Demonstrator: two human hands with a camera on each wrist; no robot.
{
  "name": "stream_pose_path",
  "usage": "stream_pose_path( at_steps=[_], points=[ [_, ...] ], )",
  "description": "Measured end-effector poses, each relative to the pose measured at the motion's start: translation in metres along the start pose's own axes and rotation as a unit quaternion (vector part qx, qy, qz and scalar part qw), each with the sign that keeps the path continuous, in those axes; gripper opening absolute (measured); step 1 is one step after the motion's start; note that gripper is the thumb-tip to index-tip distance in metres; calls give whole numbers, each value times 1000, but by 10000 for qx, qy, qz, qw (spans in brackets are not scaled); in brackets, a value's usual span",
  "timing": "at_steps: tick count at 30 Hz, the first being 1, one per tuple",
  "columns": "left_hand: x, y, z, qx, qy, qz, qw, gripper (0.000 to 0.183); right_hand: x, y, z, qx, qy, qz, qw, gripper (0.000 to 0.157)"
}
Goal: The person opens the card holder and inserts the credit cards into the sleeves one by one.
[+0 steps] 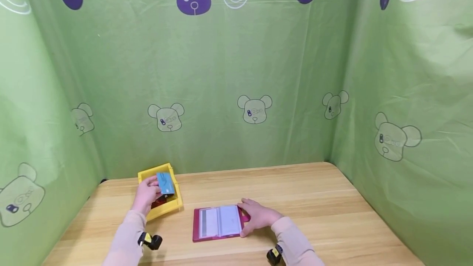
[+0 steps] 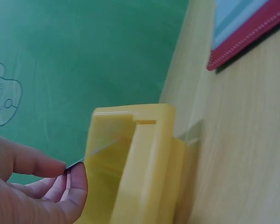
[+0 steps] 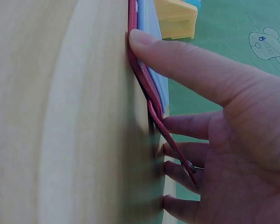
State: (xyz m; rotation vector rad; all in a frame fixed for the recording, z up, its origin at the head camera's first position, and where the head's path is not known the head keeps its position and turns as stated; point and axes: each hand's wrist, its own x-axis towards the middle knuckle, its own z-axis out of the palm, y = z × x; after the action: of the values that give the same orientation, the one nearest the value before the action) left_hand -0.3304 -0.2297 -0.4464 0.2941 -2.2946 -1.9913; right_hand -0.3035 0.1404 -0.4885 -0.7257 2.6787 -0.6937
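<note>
My left hand (image 1: 146,194) pinches a blue card (image 1: 165,183) between thumb and fingers, above the yellow bin (image 1: 164,209). In the left wrist view the card shows nearly edge-on beside the bin's wall. Dark and red items lie inside the bin, partly hidden by hand and card. A red card holder (image 1: 196,225) with clear plastic sleeves (image 1: 230,220) lies open on the table. At its right edge rests my right hand (image 1: 260,216), thumb touching the cover's edge and fingers spread past the strap (image 3: 170,140) with its metal snap.
The wooden table (image 1: 281,184) carries the bin at the back left and the holder near the front middle. Green printed curtains (image 1: 221,65) stand behind the table and on both sides. A small camera is strapped to each wrist.
</note>
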Motion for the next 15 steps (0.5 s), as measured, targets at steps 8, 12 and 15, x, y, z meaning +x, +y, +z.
stream_pose_path(
  at_steps=[8,12,15],
  points=[
    [-14,10,-6,-270,-80,-14,9996,66,0,0,0,-42,-4,13,10000,101],
    [-20,13,-5,-494,-106,-42,9987,66,-1,0,0,-23,-2,1,10000,101],
    [-26,15,0,-664,-163,-33,9977,66,-2,-1,0,15,-13,-17,10000,101]
  ],
)
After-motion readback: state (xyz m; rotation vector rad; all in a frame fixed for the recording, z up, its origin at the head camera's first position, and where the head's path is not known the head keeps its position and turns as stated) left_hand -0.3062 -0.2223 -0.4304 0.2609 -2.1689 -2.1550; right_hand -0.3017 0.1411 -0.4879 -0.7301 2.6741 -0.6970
